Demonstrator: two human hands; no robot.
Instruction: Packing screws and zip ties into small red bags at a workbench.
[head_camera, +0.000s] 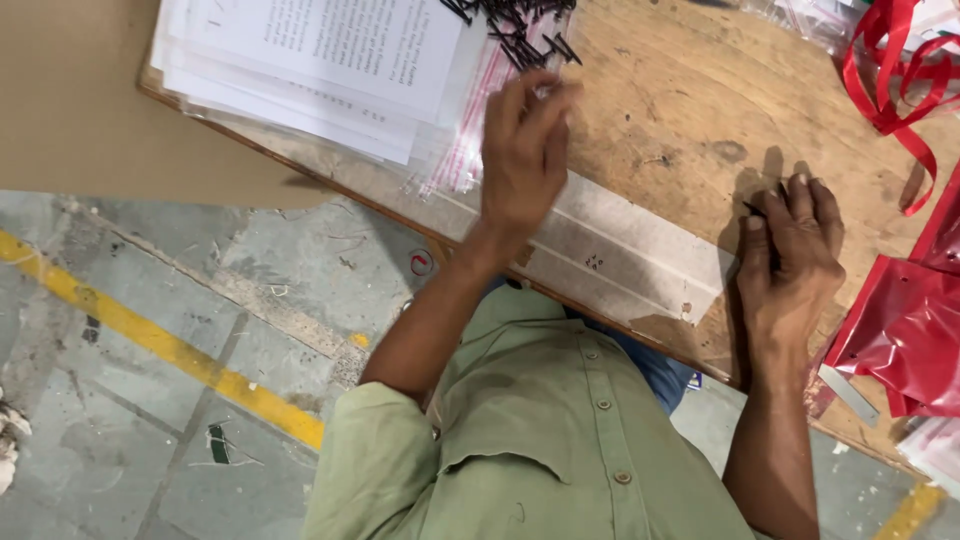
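Fingers (530, 95) of the left hand (520, 160) are pinched together at their tips, up at the near edge of the pile of small black screws (510, 25); whether a screw sits in that pinch I cannot tell, the tips are blurred. That pile lies at the far side of the wooden table (680, 110), spilling onto clear zip bags with red strips (470, 130). Over to the right, the right hand (790, 250) rests on the wood, fingers curled in, thumb beside a small dark piece (755, 208) held at the fingertips. Just left of the screws sits a stack of printed white sheets (320, 60). Red plastic bags (900, 330) lie at the right edge, with red ribbon (890, 80) far right. Below, grey floor with a yellow line (160, 345).
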